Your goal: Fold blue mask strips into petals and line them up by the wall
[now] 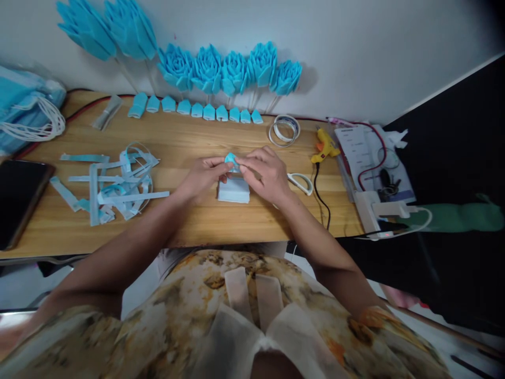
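Between my left hand (pixel 209 173) and my right hand (pixel 265 172) is a small blue folded petal (pixel 231 158) with a pointed top. Fingers and thumbs of both hands pinch it from either side. Just below it, a stack of pale blue fabric pieces (pixel 234 190) lies on the wooden table (pixel 189 226). Partly under my right wrist are white-handled scissors (pixel 302 183); their blades are hidden. Behind my hands runs a row of similar folded blue petals (pixel 209 111).
Blue flowers on stems (pixel 208 68) lean against the wall. At left are cut strips (pixel 118 181), a phone (pixel 23 197) and a bag of blue material (pixel 27 105). Tape rolls (pixel 284 130), a yellow glue gun (pixel 325 145) and a power strip (pixel 369 213) lie at right.
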Demonstrator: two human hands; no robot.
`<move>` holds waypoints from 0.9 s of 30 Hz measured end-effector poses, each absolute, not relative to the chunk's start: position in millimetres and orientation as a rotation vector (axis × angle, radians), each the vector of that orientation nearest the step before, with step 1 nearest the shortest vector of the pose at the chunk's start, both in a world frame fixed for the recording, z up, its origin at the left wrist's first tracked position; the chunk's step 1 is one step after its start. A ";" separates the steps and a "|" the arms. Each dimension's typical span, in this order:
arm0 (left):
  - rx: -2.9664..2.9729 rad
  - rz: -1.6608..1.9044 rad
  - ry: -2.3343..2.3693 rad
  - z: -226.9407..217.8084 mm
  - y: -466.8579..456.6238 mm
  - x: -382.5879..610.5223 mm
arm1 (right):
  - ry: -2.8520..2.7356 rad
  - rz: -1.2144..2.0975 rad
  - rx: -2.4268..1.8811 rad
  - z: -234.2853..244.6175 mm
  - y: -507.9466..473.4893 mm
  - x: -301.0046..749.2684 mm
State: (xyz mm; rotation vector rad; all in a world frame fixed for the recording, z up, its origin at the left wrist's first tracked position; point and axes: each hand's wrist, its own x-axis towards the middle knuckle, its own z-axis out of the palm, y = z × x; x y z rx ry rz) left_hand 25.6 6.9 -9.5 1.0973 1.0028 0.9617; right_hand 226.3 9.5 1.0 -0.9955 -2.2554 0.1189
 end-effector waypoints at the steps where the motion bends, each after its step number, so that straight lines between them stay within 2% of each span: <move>1: 1.071 0.978 1.000 -11.0 7.6 25.6 | -2.269 0.147 -0.985 2.0 9.7 227.3; 9: 1.275 0.918 1.138 -9.2 8.5 24.4 | -1.871 0.751 -1.169 1.3 12.8 230.9; 14: 1.299 0.948 1.093 -9.5 7.8 26.4 | -1.770 1.102 -1.086 -9.6 15.7 227.3; 27: 1.353 0.825 1.145 5.4 2.3 27.3 | -1.688 1.171 -1.095 -9.9 13.1 223.2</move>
